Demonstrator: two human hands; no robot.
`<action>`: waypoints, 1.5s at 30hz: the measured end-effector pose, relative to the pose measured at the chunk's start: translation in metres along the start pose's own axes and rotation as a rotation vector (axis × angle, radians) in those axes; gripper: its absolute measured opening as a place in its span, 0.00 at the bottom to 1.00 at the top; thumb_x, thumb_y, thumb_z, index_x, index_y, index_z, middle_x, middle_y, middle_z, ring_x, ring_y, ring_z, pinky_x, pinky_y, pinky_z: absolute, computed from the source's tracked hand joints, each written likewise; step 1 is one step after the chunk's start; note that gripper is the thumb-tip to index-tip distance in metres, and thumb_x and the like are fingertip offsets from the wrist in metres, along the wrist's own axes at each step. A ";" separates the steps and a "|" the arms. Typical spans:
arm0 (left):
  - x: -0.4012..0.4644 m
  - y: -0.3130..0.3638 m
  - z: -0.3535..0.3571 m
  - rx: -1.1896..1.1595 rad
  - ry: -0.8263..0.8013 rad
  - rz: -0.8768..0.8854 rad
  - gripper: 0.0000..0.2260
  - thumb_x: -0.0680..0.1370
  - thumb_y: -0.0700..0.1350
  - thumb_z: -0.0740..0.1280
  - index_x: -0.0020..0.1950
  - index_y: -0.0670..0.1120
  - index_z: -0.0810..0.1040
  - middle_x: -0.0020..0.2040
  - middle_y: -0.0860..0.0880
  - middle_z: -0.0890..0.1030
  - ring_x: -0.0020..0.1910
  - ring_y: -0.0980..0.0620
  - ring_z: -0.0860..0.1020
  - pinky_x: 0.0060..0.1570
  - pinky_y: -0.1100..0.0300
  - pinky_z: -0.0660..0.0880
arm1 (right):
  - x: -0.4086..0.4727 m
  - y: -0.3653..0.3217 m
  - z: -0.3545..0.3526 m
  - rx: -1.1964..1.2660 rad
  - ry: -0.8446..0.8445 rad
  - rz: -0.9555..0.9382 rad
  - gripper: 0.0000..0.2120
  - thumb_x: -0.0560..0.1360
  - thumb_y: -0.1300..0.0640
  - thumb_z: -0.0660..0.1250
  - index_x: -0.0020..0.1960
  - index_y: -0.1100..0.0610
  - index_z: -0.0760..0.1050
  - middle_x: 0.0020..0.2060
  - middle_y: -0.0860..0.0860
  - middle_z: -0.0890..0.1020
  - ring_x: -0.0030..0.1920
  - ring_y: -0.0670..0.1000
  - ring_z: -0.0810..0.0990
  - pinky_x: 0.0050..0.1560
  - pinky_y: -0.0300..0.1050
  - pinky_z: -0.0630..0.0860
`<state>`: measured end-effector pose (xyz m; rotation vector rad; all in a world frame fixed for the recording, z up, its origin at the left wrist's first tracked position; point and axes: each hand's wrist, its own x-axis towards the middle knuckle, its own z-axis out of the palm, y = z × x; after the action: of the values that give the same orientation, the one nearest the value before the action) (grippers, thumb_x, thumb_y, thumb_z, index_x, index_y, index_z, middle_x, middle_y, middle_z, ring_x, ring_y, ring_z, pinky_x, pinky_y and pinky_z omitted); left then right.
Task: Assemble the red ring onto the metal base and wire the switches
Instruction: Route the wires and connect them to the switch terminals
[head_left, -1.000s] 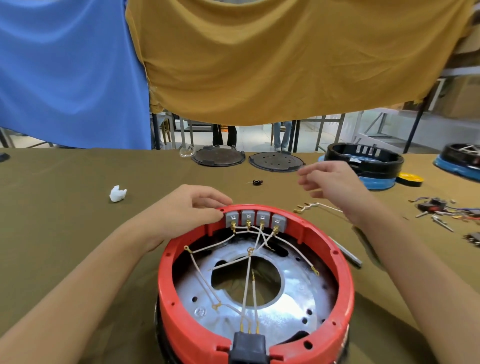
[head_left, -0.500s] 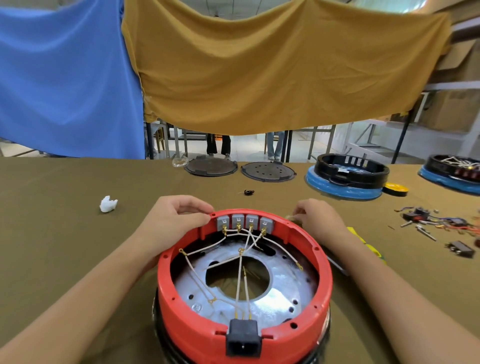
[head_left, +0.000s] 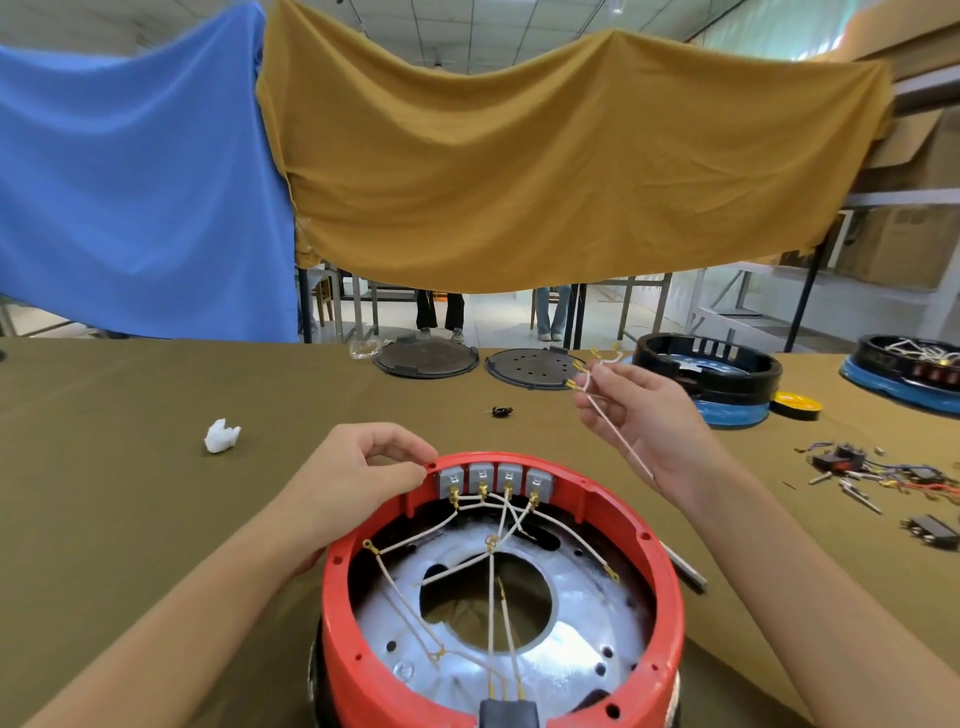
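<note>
Red ring (head_left: 660, 587) steadied by pinching left hand (head_left: 353, 478); right hand (head_left: 639, 410) grips thin white wires (head_left: 602, 364).

A workshop: half-built ring units (head_left: 709, 379) stand along the bench's far edge, loose switches and wires (head_left: 883, 475) near its right edge.

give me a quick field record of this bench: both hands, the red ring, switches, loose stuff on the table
left hand: pinching the far-left rim of the red ring, beside the switches
right hand: raised above the table, holding a white wire harness with gold terminals
red ring: seated on the metal base
switches: four grey, in a row at the far rim, white wires attached
table: crumpled white scrap, small parts at right
</note>
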<state>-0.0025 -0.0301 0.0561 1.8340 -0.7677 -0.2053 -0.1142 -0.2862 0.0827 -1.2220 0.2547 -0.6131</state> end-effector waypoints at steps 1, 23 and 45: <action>0.000 0.002 -0.001 0.014 -0.024 0.006 0.11 0.75 0.35 0.70 0.44 0.50 0.86 0.42 0.50 0.86 0.40 0.55 0.83 0.42 0.64 0.77 | -0.001 0.000 0.002 0.041 -0.030 0.033 0.07 0.78 0.62 0.68 0.55 0.64 0.78 0.42 0.55 0.86 0.38 0.49 0.85 0.38 0.39 0.81; -0.003 0.011 -0.001 0.161 -0.001 0.304 0.04 0.78 0.46 0.71 0.49 0.55 0.84 0.45 0.59 0.83 0.46 0.60 0.80 0.46 0.72 0.73 | -0.020 0.003 0.035 0.188 -0.340 0.135 0.07 0.77 0.65 0.66 0.54 0.64 0.75 0.47 0.60 0.86 0.44 0.52 0.86 0.41 0.41 0.82; 0.021 0.025 0.022 -0.268 -0.004 0.326 0.06 0.71 0.46 0.74 0.46 0.47 0.87 0.37 0.50 0.85 0.37 0.56 0.80 0.40 0.65 0.77 | -0.028 0.007 0.041 0.144 -0.462 0.074 0.05 0.73 0.65 0.68 0.46 0.60 0.74 0.54 0.65 0.84 0.54 0.59 0.85 0.48 0.46 0.83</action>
<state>-0.0073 -0.0645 0.0743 1.4344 -0.9796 -0.0944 -0.1146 -0.2357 0.0859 -1.1735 -0.1306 -0.2665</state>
